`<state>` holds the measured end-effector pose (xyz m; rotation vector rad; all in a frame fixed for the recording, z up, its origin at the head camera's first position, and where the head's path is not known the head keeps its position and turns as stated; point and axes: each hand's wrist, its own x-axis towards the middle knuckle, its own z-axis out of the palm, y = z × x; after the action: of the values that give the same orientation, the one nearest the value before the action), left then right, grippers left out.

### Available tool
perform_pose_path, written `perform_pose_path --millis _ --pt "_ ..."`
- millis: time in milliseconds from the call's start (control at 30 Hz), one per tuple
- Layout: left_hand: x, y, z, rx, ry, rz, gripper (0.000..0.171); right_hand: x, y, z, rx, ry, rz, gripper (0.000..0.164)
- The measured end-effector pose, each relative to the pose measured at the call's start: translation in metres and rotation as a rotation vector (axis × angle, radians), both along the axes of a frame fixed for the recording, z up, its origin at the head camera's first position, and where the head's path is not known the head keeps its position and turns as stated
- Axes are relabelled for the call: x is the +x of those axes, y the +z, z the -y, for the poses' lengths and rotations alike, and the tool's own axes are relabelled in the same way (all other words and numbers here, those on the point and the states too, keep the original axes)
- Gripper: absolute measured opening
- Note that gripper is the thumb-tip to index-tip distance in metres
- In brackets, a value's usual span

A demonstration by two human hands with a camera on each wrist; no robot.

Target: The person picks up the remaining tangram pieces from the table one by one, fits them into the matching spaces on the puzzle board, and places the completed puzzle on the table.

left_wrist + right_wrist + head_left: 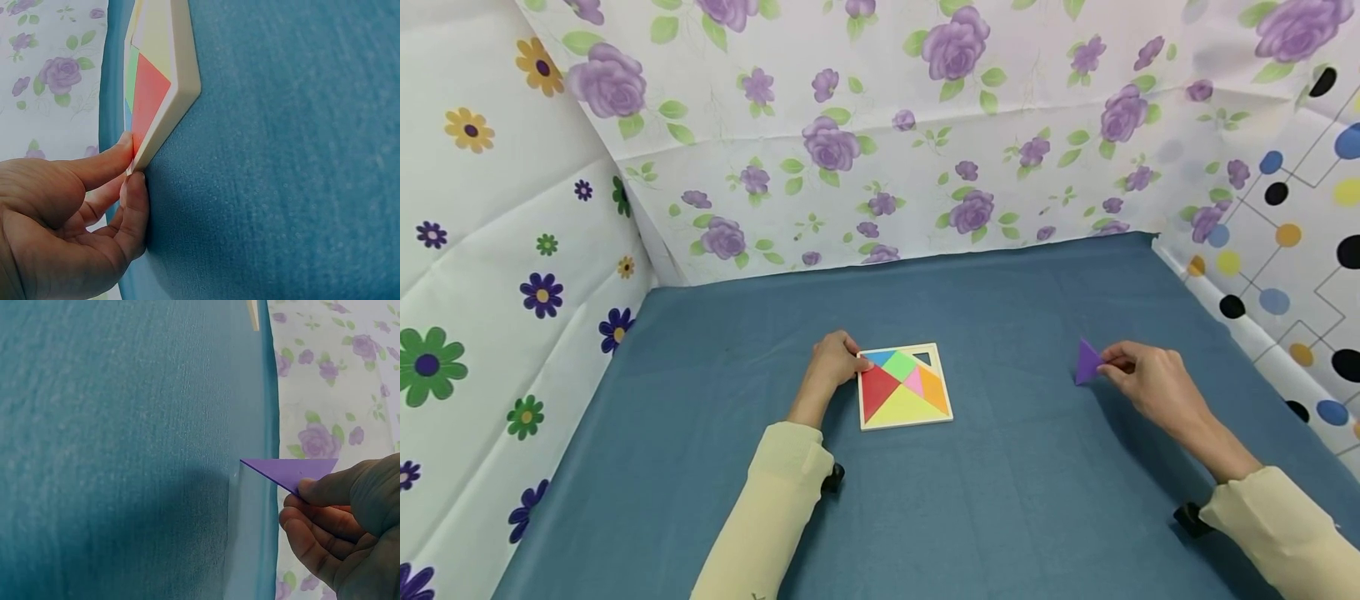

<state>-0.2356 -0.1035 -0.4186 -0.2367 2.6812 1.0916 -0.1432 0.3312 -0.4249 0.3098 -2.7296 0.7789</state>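
Observation:
A square tangram tray with a pale rim lies on the blue cloth, holding several coloured pieces: red, yellow, blue, green, pink and orange. A small triangular gap shows at its far right corner. My left hand pinches the tray's far left corner, its thumb over the red piece and its fingers against the outer edge. Well to the right of the tray, my right hand holds a purple triangle piece between thumb and fingers. In the right wrist view the purple triangle is raised off the cloth.
Blue cloth covers the table. Behind it hangs a sheet with purple roses. A daisy-patterned sheet borders the left side and a dotted sheet the right. Dark wrist devices sit under both sleeves.

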Motion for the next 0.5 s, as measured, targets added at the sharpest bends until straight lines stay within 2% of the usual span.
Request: perform_pose_path --millis 500 --pt "0.0001 -0.0004 0.0005 -0.006 0.009 -0.001 0.025 -0.0004 0.0058 0.0092 0.015 0.008 -0.055 0.004"
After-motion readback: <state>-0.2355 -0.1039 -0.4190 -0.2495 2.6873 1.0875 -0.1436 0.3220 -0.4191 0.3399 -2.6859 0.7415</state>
